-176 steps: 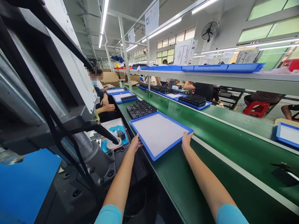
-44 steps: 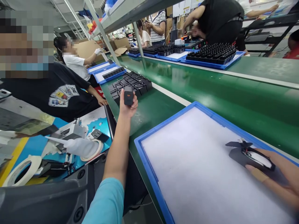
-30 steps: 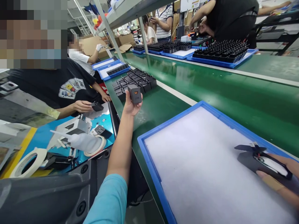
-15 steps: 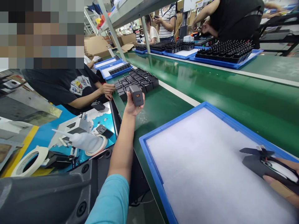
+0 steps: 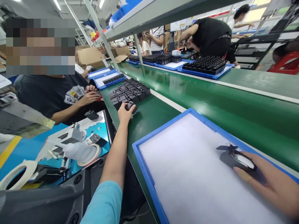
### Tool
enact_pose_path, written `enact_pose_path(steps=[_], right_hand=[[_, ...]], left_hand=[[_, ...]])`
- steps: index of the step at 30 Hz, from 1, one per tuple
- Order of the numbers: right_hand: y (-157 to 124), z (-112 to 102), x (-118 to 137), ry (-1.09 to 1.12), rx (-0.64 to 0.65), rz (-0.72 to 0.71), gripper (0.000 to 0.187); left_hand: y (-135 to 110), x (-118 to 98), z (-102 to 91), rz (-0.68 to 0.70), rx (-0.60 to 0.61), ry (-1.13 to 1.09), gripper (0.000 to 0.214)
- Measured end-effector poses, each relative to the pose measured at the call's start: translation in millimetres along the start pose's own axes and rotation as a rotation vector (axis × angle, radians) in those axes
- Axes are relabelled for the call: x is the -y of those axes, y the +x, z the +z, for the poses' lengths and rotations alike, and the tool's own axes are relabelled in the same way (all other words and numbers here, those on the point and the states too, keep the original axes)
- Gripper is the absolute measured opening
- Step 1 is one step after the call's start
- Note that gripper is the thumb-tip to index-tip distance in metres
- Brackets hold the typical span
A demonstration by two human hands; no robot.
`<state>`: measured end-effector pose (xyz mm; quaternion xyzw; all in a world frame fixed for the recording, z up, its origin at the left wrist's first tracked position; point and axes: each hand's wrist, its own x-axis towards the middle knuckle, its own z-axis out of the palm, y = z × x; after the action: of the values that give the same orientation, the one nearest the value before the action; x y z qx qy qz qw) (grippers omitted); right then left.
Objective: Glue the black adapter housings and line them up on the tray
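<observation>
My left hand (image 5: pixel 125 112) reaches out over the green belt and closes on a black charger (image 5: pixel 130 105) at the near edge of a pile of black chargers (image 5: pixel 129 91). My right hand (image 5: pixel 266 182) lies on the white foam of the blue tray (image 5: pixel 149 183), at its right side. Its fingers are round another black charger (image 5: pixel 238 157) with a white face and metal prongs sticking out at the far end. The foam holds nothing else.
The green conveyor belt (image 5: pixel 210 99) runs away from me, with blue trays of black parts (image 5: pixel 205 66) on its far side. A co-worker in a black T-shirt (image 5: pixel 53 96) sits at my left. Tape rolls (image 5: pixel 14 174) and a white bottle (image 5: pixel 77 151) lie on the blue bench.
My left hand held one charger up in the air and has now lowered it to the belt at the pile's edge. My right hand stays on the tray foam with its charger.
</observation>
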<state>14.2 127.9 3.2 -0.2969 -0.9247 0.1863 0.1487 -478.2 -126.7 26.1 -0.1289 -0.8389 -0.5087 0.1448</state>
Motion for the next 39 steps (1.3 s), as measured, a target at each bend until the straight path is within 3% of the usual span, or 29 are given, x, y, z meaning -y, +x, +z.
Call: enact_pose_path(steps=[3,12,18,22,26,32,39], right_hand=[[1,-1,1,0.041,0.117,0.011,0.045],[4,-3,10,0.062,0.168,0.02,0.045],[5,-3,11,0.072,0.154,-0.002,0.05],[4,-5,14,0.075,0.161,0.007,0.052],[3,-6,16,0.096,0.172,0.032,0.053],[6,-7,17,0.114,0.159,0.006,0.051],[2,-13,32,0.157,0.158,-0.051,0.044]], left_hand=[[2,8,-5.3,-0.038,-0.099,0.159,0.032],[7,26,-4.0,-0.156,-0.254,0.323,0.059],[7,25,-6.6,-0.225,-0.357,0.354,0.056],[6,25,-7.0,-0.225,-0.244,0.382,0.032],[8,26,-2.1,-0.229,-0.114,0.442,0.03],[13,28,3.0,-0.208,-0.103,0.554,0.026],[10,14,-1.5,-0.183,-0.032,0.618,0.021]])
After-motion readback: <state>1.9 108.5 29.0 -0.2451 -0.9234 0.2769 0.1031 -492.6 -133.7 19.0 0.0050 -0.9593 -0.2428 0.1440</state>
